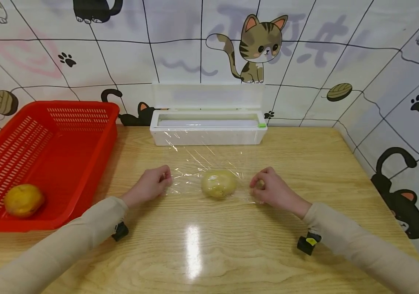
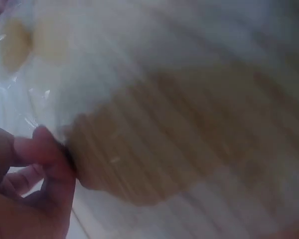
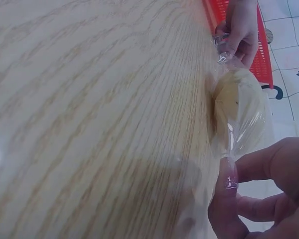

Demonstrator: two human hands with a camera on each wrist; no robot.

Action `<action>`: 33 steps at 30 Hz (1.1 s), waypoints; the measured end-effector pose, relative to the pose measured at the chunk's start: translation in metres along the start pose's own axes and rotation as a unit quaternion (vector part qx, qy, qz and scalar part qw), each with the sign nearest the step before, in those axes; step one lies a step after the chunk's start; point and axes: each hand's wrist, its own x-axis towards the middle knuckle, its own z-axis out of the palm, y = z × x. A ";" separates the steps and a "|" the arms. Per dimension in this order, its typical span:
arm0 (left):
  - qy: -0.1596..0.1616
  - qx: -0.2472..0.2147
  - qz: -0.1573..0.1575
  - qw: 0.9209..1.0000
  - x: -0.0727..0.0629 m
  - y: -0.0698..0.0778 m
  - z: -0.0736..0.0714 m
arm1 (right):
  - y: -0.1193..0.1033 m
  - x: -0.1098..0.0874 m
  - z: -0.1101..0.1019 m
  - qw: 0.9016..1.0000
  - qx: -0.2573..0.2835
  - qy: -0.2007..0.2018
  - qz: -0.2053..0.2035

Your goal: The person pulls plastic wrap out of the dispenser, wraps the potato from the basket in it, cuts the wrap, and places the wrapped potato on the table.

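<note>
A sheet of clear plastic wrap (image 1: 185, 181) stretches from the white dispenser box (image 1: 209, 136) toward me and lies over a pale yellow, oval fruit or vegetable (image 1: 218, 184), probably a potato. My left hand (image 1: 152, 183) pinches the near left corner of the wrap. On the other side my right hand (image 1: 273, 188) pinches the near right corner between thumb and fingers. Between the two hands, the yellow piece rests on the table, touched by neither. The right wrist view shows the wrap gathered against that piece (image 3: 239, 107), with the left hand (image 3: 241, 32) beyond it.
A red plastic basket (image 1: 81, 171) stands at the left with another yellow, oval piece (image 1: 23, 200) inside. The dispenser's lid (image 1: 209, 96) is raised against the cat-patterned wall covering (image 1: 180, 49). Wooden table surface (image 1: 150, 253) extends in front of the hands.
</note>
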 end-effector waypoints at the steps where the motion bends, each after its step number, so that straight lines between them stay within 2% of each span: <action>1: 0.011 0.034 0.019 0.999 0.000 0.001 0.001 | -0.001 0.000 0.000 1.000 -0.005 -0.001 0.000; 4: 0.042 0.118 0.049 0.991 0.001 0.007 0.004 | -0.002 0.001 0.000 1.000 -0.022 0.002 -0.002; 7: 0.050 0.163 0.057 0.984 0.002 0.015 0.006 | -0.001 0.000 0.001 0.999 -0.036 0.011 -0.008; 9: 0.045 0.205 0.078 0.975 0.002 0.019 0.008 | -0.002 0.000 0.001 0.999 -0.041 0.014 -0.011; 11: 0.037 0.260 0.110 0.959 0.001 0.023 0.010 | -0.003 0.000 0.001 0.999 -0.042 0.016 -0.012; 14: 0.030 0.346 0.154 0.925 -0.002 0.025 0.014 | -0.005 0.000 0.001 0.999 -0.042 0.012 -0.011; 15: 0.031 0.365 0.164 0.916 -0.004 0.026 0.015 | -0.005 0.000 0.001 0.999 -0.042 0.009 -0.008; 17: 0.033 0.388 0.178 0.904 -0.006 0.027 0.016 | -0.006 -0.001 0.000 0.999 -0.040 0.003 0.001; 23: 0.041 0.425 0.202 0.881 -0.011 0.028 0.013 | -0.008 0.000 -0.004 0.999 -0.018 -0.023 0.034; 26: 0.033 0.442 0.206 0.872 -0.012 0.028 0.011 | -0.008 0.003 -0.006 0.998 -0.021 -0.036 0.045; 29: 0.006 0.455 0.196 0.868 -0.014 0.029 0.009 | -0.008 0.006 -0.008 0.996 -0.043 -0.058 0.054; 33: -0.032 0.458 0.178 0.870 -0.017 0.031 0.008 | -0.009 0.008 -0.010 0.994 -0.050 -0.078 0.061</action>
